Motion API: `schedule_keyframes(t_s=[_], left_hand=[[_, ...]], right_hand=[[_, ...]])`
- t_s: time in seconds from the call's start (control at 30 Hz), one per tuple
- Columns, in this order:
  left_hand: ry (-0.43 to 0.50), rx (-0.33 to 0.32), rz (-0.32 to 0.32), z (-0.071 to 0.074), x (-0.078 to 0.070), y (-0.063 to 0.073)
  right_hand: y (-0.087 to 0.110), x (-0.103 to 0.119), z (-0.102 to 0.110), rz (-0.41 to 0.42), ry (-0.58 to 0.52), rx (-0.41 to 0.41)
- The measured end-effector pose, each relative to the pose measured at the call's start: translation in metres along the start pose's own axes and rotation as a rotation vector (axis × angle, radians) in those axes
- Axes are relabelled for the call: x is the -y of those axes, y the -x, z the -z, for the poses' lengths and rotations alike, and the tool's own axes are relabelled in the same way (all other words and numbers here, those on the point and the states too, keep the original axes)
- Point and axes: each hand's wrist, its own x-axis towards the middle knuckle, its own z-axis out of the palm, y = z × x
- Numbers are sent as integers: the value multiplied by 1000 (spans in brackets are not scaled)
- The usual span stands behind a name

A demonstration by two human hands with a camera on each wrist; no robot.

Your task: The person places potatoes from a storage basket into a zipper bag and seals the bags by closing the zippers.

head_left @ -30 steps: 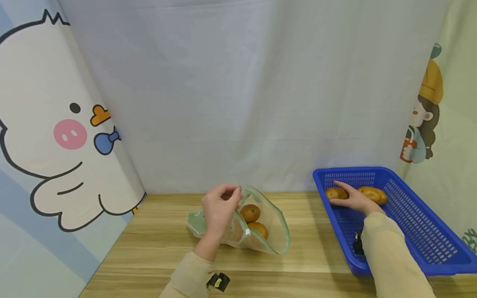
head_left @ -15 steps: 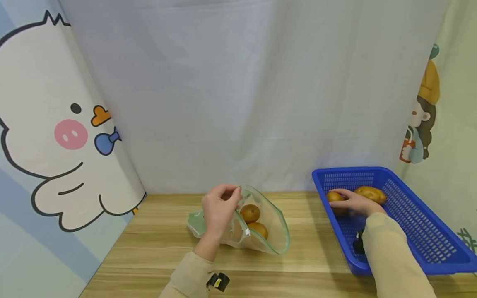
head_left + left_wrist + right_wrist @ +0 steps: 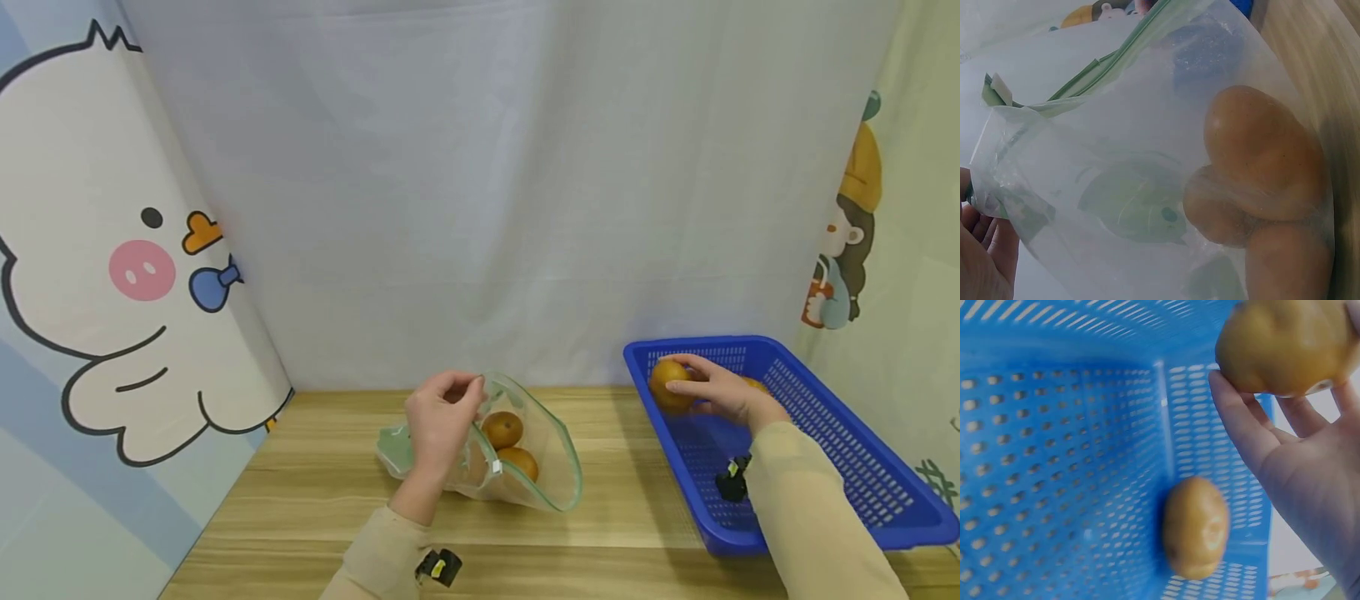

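Observation:
My left hand (image 3: 441,425) pinches the upper edge of a clear zip bag (image 3: 557,479) with a green rim, its mouth spread toward the right. Brown potatoes (image 3: 1263,150) lie inside the bag, seen through its film in the left wrist view. At the right, my right hand (image 3: 726,397) grips another potato (image 3: 1288,347) between thumb and fingers, raised over the left side of the blue basket (image 3: 723,540). One more potato (image 3: 1195,528) lies on the basket floor, mostly hidden behind my right hand in the head view.
The bag lies on a wood-grain table (image 3: 300,500), left of the basket, with bare tabletop between them. A pale curtain (image 3: 450,208) hangs behind. Black wrist devices sit by both sleeves, the right one (image 3: 733,479) above the basket floor.
My right hand closed round the left potato in the basket and lifted it up. The left hand and the bag have stayed in place.

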Motion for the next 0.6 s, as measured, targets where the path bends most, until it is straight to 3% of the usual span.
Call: schedule_keyframes(t_s=[0.13, 0.4, 0.6], left_hand=[[-13, 2, -12, 0, -1, 0], [-12, -1, -18, 0, 0, -1], [-11, 3, -13, 0, 1, -1]], right_hand=[[5, 14, -1, 73, 27, 13], [17, 51, -23, 250, 230, 15], [24, 81, -50, 423, 202, 134]])
